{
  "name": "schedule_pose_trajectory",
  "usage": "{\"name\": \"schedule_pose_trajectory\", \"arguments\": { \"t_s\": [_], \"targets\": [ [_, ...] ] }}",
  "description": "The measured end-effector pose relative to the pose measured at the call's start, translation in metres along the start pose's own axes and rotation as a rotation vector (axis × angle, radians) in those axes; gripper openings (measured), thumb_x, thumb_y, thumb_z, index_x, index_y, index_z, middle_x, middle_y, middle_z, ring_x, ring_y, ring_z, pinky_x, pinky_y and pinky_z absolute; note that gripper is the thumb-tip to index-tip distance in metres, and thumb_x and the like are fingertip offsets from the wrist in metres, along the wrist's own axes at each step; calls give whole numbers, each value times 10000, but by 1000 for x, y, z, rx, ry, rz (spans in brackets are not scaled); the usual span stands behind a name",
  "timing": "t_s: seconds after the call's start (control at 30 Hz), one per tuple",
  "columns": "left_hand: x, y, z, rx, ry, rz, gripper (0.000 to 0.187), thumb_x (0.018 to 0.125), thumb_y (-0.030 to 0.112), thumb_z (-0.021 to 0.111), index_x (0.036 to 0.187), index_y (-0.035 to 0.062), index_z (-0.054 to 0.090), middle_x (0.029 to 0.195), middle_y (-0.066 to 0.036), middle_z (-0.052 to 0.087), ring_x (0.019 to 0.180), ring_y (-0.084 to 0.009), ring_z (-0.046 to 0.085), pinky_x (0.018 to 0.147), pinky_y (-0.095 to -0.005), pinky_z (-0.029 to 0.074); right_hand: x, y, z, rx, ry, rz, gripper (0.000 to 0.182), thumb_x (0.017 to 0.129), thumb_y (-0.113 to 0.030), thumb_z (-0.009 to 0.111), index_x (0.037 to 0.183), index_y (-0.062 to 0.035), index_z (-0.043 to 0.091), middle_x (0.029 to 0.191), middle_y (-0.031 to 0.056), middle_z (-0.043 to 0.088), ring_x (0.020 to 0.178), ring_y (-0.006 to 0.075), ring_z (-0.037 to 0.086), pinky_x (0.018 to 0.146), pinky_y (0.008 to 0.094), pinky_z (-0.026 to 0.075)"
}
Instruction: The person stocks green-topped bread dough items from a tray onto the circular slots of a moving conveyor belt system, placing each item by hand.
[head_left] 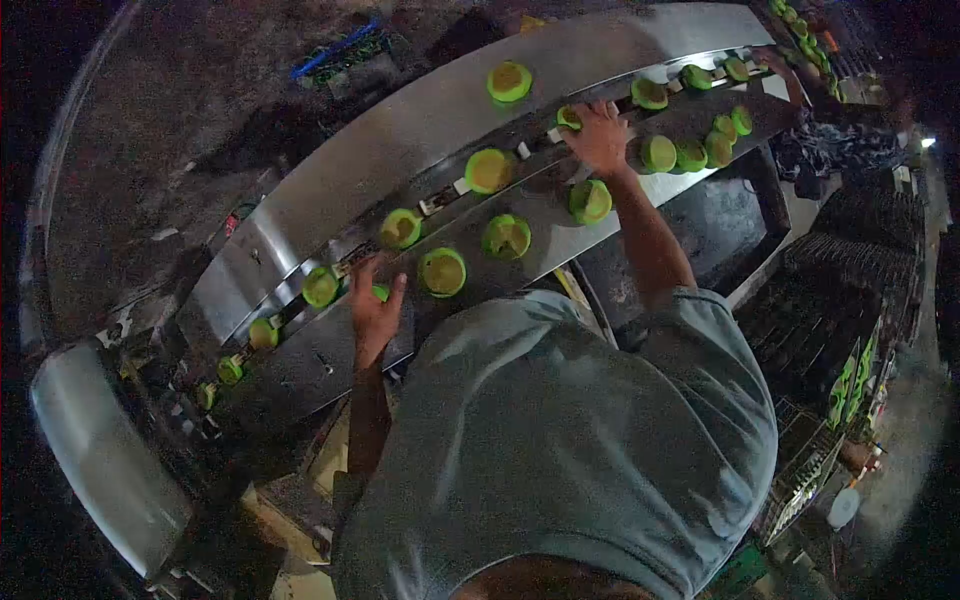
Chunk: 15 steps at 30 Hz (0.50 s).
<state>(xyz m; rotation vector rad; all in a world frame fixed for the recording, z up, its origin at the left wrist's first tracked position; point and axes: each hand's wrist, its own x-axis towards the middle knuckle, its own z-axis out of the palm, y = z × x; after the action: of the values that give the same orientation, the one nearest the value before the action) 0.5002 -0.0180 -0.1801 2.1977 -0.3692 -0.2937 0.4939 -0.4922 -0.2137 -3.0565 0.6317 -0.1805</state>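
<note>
Several round green cup-like pieces sit along a slanted steel conveyor (440,110) with a narrow track down its middle. My left hand (374,312) reaches up to the track, and a small green piece (381,292) shows between its thumb and fingers. My right hand (601,137) lies farther right on the track, its fingertips at another green piece (568,118). Whether that hand grips it is unclear. Larger green pieces (442,271) (507,236) (590,200) rest on the lower steel ledge between my hands. My grey shirt (560,440) fills the foreground.
More green pieces (690,152) crowd the ledge right of my right hand, and others ride the track toward the upper right. One piece (509,81) lies on the upper steel panel. Dark wire crates (840,300) stand at the right. A curved metal guard (100,450) sits lower left.
</note>
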Motion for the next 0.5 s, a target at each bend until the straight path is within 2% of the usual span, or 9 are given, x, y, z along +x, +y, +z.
{"name": "schedule_pose_trajectory", "arguments": {
  "t_s": [0.07, 0.17, 0.23, 0.27, 0.3, 0.33, 0.4, 0.43, 0.5],
  "targets": [
    [-2, 3, -1, -6, -14, 24, 512, 916, 306, 725, 1299, 21, 539, 1282, -186, 547, 1231, -349, 526, 1044, -456, 416, -3, -7, 4, 36, -19, -22, 541, 801, -570, 694, 1166, -171, 676, 1250, 148, 587, 1161, 395, 541, 890, 560, 454],
    [2, 6, -1, 52, -27, 20, 509, 922, 294, 720, 1299, 7, 533, 1308, -188, 528, 1239, -347, 523, 1048, -457, 412, 2, -7, 11, 133, 74, -140, 533, 804, -511, 729, 1216, -182, 653, 1138, 111, 618, 1134, 364, 557, 887, 532, 458],
    [-1, 11, -3, 59, 3, -36, 491, 927, 267, 712, 1297, -2, 532, 1309, -188, 524, 1247, -345, 518, 1054, -454, 405, 11, 5, 2, 293, 141, 3, 543, 819, -518, 713, 1216, -154, 646, 1142, 129, 623, 1104, 370, 571, 884, 552, 456],
    [-3, 10, -3, 60, 2, -42, 491, 927, 267, 712, 1297, -2, 532, 1309, -188, 524, 1247, -345, 518, 1054, -454, 405, 13, 9, 10, 20, 374, 114, 556, 828, -537, 696, 1220, -147, 640, 1181, 144, 618, 1099, 363, 588, 902, 544, 461],
    [-4, 9, -3, 11, 27, -51, 492, 928, 261, 710, 1301, -4, 530, 1309, -189, 527, 1253, -349, 514, 1058, -454, 405, 14, 15, 17, 21, 370, 115, 556, 828, -537, 696, 1220, -147, 640, 1181, 144, 618, 1099, 363, 588, 902, 544, 461],
    [-3, 8, -1, -39, 51, -57, 492, 928, 256, 707, 1305, -5, 528, 1309, -190, 531, 1260, -353, 510, 1062, -454, 404, 15, 20, 19, -42, 211, 204, 576, 826, -554, 691, 1231, -148, 632, 1208, 147, 613, 1125, 365, 584, 913, 539, 465],
    [-2, 4, 0, -39, 41, -41, 494, 925, 253, 708, 1311, 1, 528, 1314, -193, 532, 1267, -356, 507, 1061, -452, 406, 19, 29, 21, -36, -86, 217, 610, 799, -536, 702, 1280, -174, 603, 1297, 153, 587, 1239, 369, 535, 1013, 535, 418],
    [-1, 5, 0, -39, 38, -27, 497, 922, 250, 708, 1316, 7, 528, 1319, -196, 534, 1274, -360, 505, 1061, -450, 408, 19, 32, 22, -37, -83, 216, 610, 799, -536, 702, 1280, -174, 603, 1297, 153, 587, 1239, 369, 535, 1013, 535, 418],
    [2, 6, -4, 31, 30, 12, 499, 919, 244, 711, 1318, 10, 527, 1323, -198, 534, 1273, -361, 507, 1060, -446, 409, 20, 32, 25, 97, -61, -207, 600, 780, -467, 697, 1300, -187, 590, 1354, 136, 562, 1295, 352, 494, 1093, 535, 336]
  ]
}}
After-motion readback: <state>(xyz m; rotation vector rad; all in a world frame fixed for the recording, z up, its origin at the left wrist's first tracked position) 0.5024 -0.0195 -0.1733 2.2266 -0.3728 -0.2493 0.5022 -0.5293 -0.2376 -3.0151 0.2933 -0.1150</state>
